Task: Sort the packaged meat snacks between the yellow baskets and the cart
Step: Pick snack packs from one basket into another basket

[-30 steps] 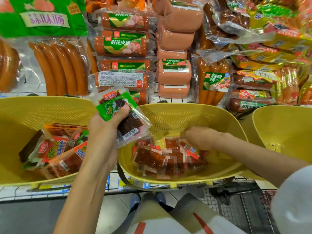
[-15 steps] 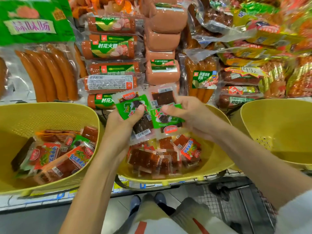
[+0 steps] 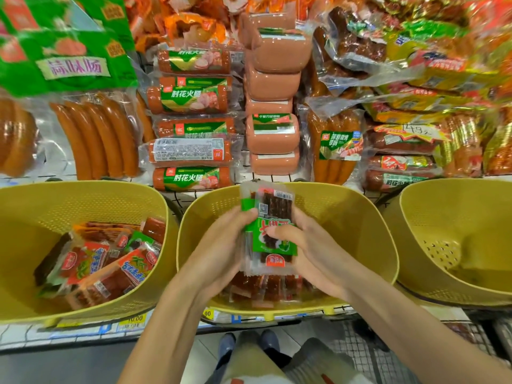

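A stack of green snack packets [image 3: 273, 231] is held above the middle basket [image 3: 346, 217], pinched between the left hand [image 3: 221, 245] and the right hand [image 3: 310, 245]. If pressure is eased, slick packets may slip into the red packets [image 3: 266, 286] below.

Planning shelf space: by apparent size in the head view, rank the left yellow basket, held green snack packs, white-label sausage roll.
1. left yellow basket.
2. green snack packs and white-label sausage roll: comparable; packs nearer the camera, so unranked.
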The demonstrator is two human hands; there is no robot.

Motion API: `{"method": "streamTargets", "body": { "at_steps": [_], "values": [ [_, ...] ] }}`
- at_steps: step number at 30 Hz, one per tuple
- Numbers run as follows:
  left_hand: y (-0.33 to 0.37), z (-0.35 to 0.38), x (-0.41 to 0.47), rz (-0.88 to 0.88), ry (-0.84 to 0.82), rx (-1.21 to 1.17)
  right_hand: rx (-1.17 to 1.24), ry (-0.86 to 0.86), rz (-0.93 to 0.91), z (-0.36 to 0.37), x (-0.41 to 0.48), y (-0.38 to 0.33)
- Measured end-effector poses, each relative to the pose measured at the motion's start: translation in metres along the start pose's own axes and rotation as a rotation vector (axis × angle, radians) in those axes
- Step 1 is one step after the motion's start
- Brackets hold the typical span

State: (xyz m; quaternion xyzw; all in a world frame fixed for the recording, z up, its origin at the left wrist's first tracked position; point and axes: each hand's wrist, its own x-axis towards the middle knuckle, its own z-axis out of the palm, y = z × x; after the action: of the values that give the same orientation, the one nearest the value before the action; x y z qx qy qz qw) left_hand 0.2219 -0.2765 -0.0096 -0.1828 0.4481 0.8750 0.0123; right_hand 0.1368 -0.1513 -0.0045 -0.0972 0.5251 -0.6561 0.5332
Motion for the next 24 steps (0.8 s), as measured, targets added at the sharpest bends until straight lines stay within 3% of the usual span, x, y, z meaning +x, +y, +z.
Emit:
{"method": "streamTargets", "body": {
  "at_steps": [6, 8, 12, 16, 24],
  "values": [
    [-0.004, 0.001, 0.003, 0.16, 0.19, 0.189, -0.042, 0.021, -0.062, -0.005, -0.004, 0.002],
    [-0.004, 0.0, 0.002, 0.15, 0.184, 0.18, -0.026, 0.024, -0.056, -0.008, -0.005, 0.001],
    [0.0, -0.002, -0.003, 0.097, 0.106, -0.064, 0.086, -0.008, -0.018, -0.017, -0.012, 0.001],
    [-0.006, 0.004, -0.001, 0.161, 0.18, 0.174, 0.15, 0.02, 0.001, -0.017, -0.016, 0.003],
    [-0.01, 0.009, 0.003, 0.213, 0.266, 0.179, 0.2, 0.041, 0.003, -0.02, -0.021, 0.003]
  ]
}}
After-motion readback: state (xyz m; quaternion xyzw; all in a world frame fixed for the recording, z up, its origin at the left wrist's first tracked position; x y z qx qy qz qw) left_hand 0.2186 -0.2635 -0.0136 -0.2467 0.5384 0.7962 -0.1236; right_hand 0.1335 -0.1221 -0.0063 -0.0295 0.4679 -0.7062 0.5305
